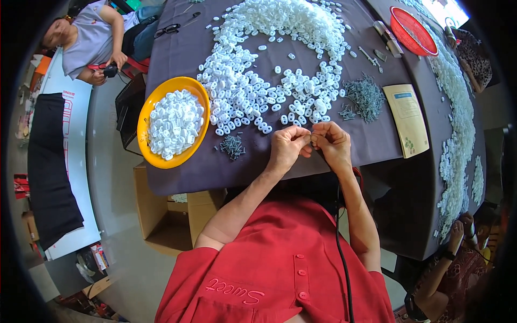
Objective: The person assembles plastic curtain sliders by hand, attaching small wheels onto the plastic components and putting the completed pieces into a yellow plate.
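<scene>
My left hand [288, 144] and my right hand [332, 142] meet fingertip to fingertip just above the table's near edge. Both are closed in a pinch, and whatever lies between the fingers is too small and hidden to name. Just beyond them spreads a large heap of small white oval plastic pieces with two holes [237, 89]. A small pile of short grey screws or pins [232, 146] lies left of my left hand. To the right of my right hand sits a bigger pile of similar grey pieces [366, 97].
An orange oval tray [144, 145] full of white pieces stands at the table's left edge. On the right are a tan booklet [406, 121] and a red basket [413, 32]. A cardboard box [156, 215] sits below. A black cable [342, 242] hangs along me. Other people sit around.
</scene>
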`<state>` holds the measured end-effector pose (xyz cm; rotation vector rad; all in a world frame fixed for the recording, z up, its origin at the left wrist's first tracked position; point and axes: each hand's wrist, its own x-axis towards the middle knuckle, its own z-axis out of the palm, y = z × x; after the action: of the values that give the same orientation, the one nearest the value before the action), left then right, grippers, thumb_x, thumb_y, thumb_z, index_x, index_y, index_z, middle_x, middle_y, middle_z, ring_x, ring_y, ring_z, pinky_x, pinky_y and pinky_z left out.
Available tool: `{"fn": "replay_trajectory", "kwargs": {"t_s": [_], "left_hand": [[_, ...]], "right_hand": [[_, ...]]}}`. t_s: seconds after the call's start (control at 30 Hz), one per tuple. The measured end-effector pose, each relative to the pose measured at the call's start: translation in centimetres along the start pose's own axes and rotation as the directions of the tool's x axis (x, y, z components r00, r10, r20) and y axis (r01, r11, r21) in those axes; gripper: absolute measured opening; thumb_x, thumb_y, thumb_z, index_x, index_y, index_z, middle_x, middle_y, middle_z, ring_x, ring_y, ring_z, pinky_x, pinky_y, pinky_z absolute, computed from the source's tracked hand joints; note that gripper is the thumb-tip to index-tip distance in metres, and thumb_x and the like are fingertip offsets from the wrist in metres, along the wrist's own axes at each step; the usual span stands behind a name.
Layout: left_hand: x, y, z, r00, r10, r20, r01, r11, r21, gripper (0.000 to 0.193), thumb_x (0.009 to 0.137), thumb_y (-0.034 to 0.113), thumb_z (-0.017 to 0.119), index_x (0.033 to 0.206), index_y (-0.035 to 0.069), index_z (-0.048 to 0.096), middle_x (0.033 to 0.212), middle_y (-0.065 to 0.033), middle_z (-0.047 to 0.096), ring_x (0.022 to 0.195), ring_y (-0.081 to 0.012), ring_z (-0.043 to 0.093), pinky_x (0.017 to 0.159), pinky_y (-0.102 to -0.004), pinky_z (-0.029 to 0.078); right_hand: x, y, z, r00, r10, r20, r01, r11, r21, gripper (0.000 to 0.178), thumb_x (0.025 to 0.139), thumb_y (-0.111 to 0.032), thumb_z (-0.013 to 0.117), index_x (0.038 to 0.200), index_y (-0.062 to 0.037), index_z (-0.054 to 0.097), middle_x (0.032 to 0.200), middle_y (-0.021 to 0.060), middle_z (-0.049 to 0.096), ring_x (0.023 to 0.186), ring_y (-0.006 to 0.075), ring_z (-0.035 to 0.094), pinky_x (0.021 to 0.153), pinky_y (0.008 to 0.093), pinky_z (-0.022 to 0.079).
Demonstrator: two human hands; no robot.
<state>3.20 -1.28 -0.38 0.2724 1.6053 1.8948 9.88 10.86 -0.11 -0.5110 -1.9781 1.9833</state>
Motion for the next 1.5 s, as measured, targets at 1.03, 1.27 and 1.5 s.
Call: {"fn": "replay_trajectory", "kwargs": {"t_s": [1.03, 1.27, 1.5], "left_hand": [[-0.3, -0.2, -1.3, 0.998, 0.055, 0.004, -0.052, 0.952, -0.302, 0.011, 0.084, 0.008, 0.059, 0.090, -0.001, 0.059, 0.074, -0.0054, 0.060, 0.060, -0.0118, 0.059, 0.051, -0.0234, 0.051], [-0.4, -0.2, -1.2, 0.998, 0.070, -0.003, -0.068, 0.955, -0.288, 0.012, 0.084, 0.009, 0.059, 0.090, -0.001, 0.059, 0.074, -0.0052, 0.060, 0.060, -0.0117, 0.059, 0.051, -0.0233, 0.051], [-0.3, -0.5, -0.9, 0.997, 0.070, -0.027, -0.075, 0.955, -0.287, 0.012, 0.084, 0.009, 0.059, 0.091, -0.001, 0.059, 0.075, -0.0057, 0.060, 0.059, -0.0121, 0.060, 0.050, -0.0236, 0.051]], "right_hand": [[5.5, -3.7, 1.4, 0.932, -0.215, 0.292, 0.362, 0.589, -0.723, 0.009, 0.072, -0.010, 0.063, 0.080, -0.0068, 0.061, 0.075, 0.0085, 0.057, 0.068, 0.0271, 0.058, 0.058, 0.0367, 0.045], [3.9, -3.6, 0.5, 0.960, -0.205, 0.188, 0.278, 0.702, -0.655, 0.012, 0.071, -0.003, 0.063, 0.083, -0.0019, 0.061, 0.076, 0.0123, 0.061, 0.064, 0.0240, 0.061, 0.059, 0.0310, 0.047], [3.3, -1.7, -0.8, 0.999, -0.044, 0.020, 0.048, 0.942, -0.331, 0.010, 0.078, -0.005, 0.063, 0.087, 0.0002, 0.062, 0.074, 0.0063, 0.064, 0.060, 0.0116, 0.058, 0.054, 0.0236, 0.044]]}}
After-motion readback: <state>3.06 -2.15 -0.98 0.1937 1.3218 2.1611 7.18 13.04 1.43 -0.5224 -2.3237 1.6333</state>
